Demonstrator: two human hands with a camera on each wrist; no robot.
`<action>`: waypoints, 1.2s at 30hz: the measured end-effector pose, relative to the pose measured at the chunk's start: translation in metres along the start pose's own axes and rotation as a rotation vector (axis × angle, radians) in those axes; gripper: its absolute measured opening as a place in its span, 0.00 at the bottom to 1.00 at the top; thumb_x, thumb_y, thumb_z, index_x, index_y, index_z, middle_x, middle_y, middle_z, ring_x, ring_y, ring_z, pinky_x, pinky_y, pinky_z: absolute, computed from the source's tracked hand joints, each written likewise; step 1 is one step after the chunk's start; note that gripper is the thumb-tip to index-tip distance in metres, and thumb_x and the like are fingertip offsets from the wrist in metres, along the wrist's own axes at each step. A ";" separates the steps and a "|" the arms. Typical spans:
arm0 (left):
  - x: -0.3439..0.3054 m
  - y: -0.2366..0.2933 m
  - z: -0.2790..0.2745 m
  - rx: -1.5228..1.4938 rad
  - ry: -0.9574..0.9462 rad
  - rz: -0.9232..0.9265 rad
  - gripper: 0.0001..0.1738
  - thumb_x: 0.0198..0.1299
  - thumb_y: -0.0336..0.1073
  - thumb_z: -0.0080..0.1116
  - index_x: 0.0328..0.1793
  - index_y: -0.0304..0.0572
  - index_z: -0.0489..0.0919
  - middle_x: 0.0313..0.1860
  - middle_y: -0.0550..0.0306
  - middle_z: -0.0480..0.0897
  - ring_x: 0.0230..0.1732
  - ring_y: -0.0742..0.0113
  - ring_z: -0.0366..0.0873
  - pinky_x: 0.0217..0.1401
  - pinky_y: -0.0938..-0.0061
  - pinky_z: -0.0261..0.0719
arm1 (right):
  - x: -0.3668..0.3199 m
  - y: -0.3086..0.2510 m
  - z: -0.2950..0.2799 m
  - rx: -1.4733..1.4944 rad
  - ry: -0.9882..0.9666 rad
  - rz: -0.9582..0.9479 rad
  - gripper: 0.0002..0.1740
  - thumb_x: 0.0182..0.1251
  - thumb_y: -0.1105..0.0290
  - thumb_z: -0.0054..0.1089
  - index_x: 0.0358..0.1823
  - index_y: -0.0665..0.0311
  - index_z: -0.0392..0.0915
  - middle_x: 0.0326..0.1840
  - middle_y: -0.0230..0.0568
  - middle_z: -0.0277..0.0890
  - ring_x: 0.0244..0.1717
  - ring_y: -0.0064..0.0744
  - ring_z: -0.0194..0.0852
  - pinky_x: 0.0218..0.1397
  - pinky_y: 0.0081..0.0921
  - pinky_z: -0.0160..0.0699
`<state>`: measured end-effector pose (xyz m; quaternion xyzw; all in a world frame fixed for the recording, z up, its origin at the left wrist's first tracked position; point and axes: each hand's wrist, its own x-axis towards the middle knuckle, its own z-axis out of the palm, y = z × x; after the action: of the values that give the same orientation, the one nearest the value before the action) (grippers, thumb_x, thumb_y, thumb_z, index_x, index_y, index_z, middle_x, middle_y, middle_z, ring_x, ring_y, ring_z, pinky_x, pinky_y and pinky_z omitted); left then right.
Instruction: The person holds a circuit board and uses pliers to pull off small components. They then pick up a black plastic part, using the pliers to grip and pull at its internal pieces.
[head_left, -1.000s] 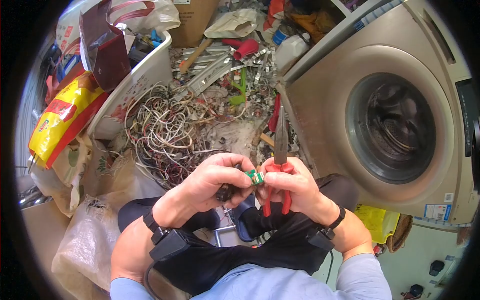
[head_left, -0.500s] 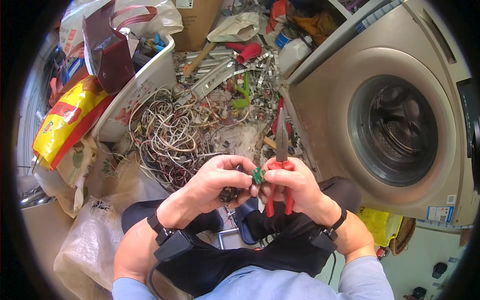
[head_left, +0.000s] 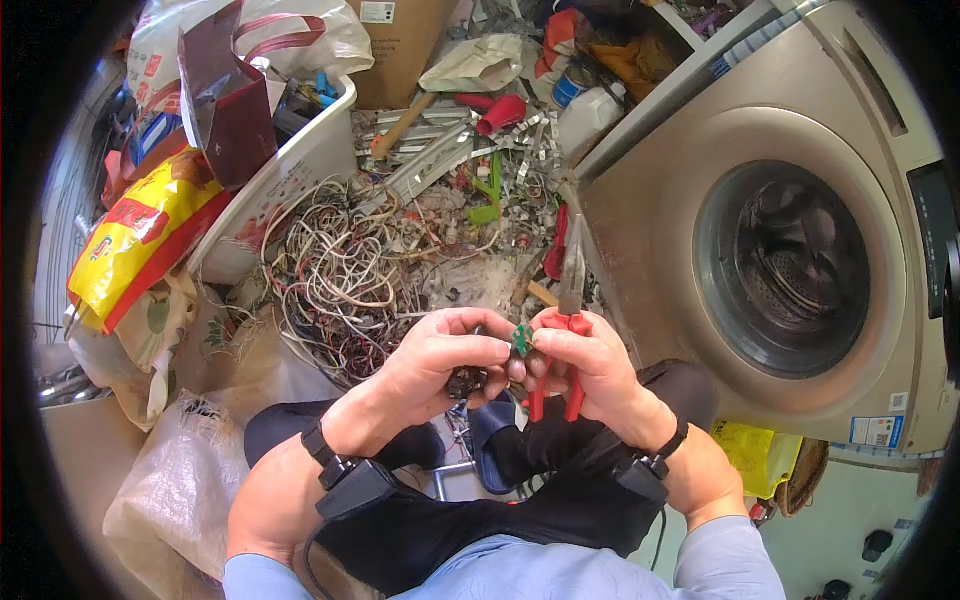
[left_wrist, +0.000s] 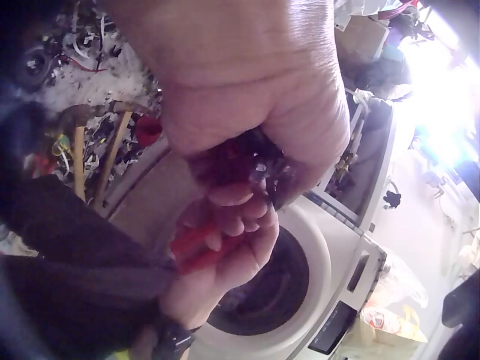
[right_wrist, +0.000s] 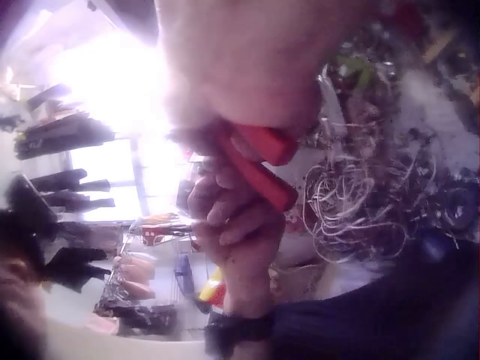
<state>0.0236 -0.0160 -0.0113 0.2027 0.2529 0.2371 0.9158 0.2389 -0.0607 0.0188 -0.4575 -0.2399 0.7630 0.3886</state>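
Observation:
A small green circuit board (head_left: 522, 340) stands tilted between my two hands, at the thumb tips. My right hand (head_left: 595, 365) pinches it while also gripping red-handled pliers (head_left: 573, 280), whose metal nose points away from me. Curled around a dark, black lump-like part (head_left: 466, 382) is my left hand (head_left: 435, 355), its thumb tip beside the board; I cannot tell what that part is. The right wrist view shows the red handles (right_wrist: 259, 169) sticking out below the right palm, with the left hand (right_wrist: 244, 229) close by. In the left wrist view the board is hidden.
A tangle of wires (head_left: 340, 260) lies on the floor ahead, with metal strips (head_left: 430, 165) and scraps beyond. A white tub (head_left: 285, 165) full of bags and tools stands left. The washing machine (head_left: 640, 220) fills the right side.
The green board has turned between the fingertips, from lying flat with its component side showing to standing tilted edge-up. The pliers stay in the right hand; their nose leans slightly more rightward.

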 end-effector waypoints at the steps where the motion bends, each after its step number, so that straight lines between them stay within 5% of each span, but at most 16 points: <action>1: -0.001 0.000 0.000 0.001 -0.001 0.002 0.11 0.65 0.30 0.64 0.51 0.35 0.80 0.36 0.48 0.87 0.23 0.65 0.82 0.19 0.76 0.72 | -0.001 -0.001 0.002 -0.052 0.024 -0.048 0.10 0.75 0.65 0.62 0.41 0.65 0.78 0.31 0.35 0.81 0.28 0.24 0.80 0.27 0.17 0.71; 11: -0.004 -0.003 -0.003 -0.045 0.013 -0.040 0.11 0.69 0.37 0.60 0.49 0.35 0.80 0.33 0.49 0.86 0.22 0.67 0.82 0.18 0.75 0.75 | -0.002 0.004 0.002 -0.206 0.031 -0.147 0.10 0.75 0.65 0.62 0.42 0.66 0.78 0.29 0.32 0.79 0.26 0.18 0.76 0.24 0.15 0.64; 20: -0.002 -0.004 -0.002 -0.108 0.076 -0.041 0.10 0.70 0.37 0.57 0.48 0.37 0.79 0.31 0.51 0.84 0.22 0.67 0.79 0.20 0.74 0.74 | 0.007 0.009 0.000 -0.330 0.090 -0.129 0.08 0.74 0.68 0.64 0.45 0.65 0.79 0.31 0.31 0.81 0.30 0.18 0.79 0.28 0.20 0.73; 22: -0.001 -0.006 -0.006 -0.176 0.120 -0.001 0.10 0.70 0.36 0.57 0.50 0.37 0.78 0.31 0.51 0.83 0.23 0.66 0.77 0.22 0.72 0.73 | 0.015 0.023 -0.002 -0.819 0.291 -0.404 0.09 0.71 0.70 0.66 0.43 0.68 0.78 0.29 0.39 0.79 0.27 0.29 0.81 0.29 0.30 0.73; 23: -0.001 -0.004 -0.006 -0.176 0.142 0.024 0.09 0.70 0.37 0.57 0.49 0.38 0.77 0.31 0.53 0.82 0.24 0.66 0.78 0.23 0.72 0.73 | 0.016 0.025 -0.002 -0.811 0.283 -0.419 0.09 0.71 0.70 0.66 0.43 0.68 0.78 0.29 0.39 0.79 0.27 0.29 0.81 0.29 0.30 0.73; 25: 0.000 -0.004 -0.007 -0.208 0.218 0.087 0.09 0.71 0.37 0.56 0.48 0.39 0.77 0.31 0.54 0.83 0.23 0.66 0.77 0.24 0.73 0.74 | 0.017 0.024 0.001 -1.260 0.415 -0.793 0.10 0.65 0.74 0.68 0.44 0.67 0.78 0.34 0.47 0.81 0.34 0.46 0.83 0.36 0.39 0.78; 26: 0.000 -0.003 -0.008 -0.230 0.249 0.133 0.08 0.72 0.36 0.56 0.47 0.40 0.77 0.31 0.54 0.83 0.24 0.67 0.78 0.25 0.73 0.74 | 0.015 0.022 0.004 -1.288 0.418 -0.748 0.12 0.61 0.77 0.66 0.46 0.67 0.78 0.38 0.51 0.80 0.41 0.56 0.80 0.45 0.45 0.79; 36: -0.005 -0.001 0.002 -0.116 0.420 0.294 0.05 0.71 0.32 0.57 0.46 0.39 0.78 0.29 0.55 0.83 0.23 0.67 0.79 0.25 0.71 0.76 | 0.025 0.031 -0.012 -1.673 0.451 -0.789 0.20 0.50 0.81 0.62 0.48 0.69 0.74 0.40 0.51 0.74 0.44 0.53 0.75 0.49 0.43 0.77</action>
<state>0.0207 -0.0201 -0.0087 0.1310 0.3913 0.4187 0.8089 0.2314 -0.0587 -0.0220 -0.6098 -0.7647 0.0516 0.2018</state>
